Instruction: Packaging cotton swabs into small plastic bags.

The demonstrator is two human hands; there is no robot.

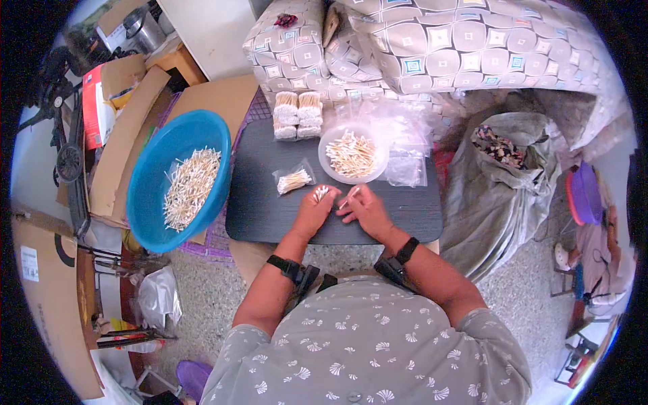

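Note:
My left hand (313, 212) is closed around a small bunch of cotton swabs (321, 194), white tips showing above the fingers. Close beside it, my right hand (370, 212) pinches a cotton swab (352, 194) between its fingertips. Both hands are over the near edge of the dark table (263, 219). Just beyond the right hand stands a white round bowl (383, 165) full of loose cotton swabs (351, 154). A clear packet of cotton swabs (294, 179) lies flat to the left of the bowl.
Stacked swab packets (298, 116) sit at the table's back, with clear plastic bags (406, 169) at its right. A tilted blue basin (140, 206) of swabs stands left, near cardboard boxes (128, 121). A grey cloth sack (482, 202) lies right; a patterned sofa (459, 40) is behind.

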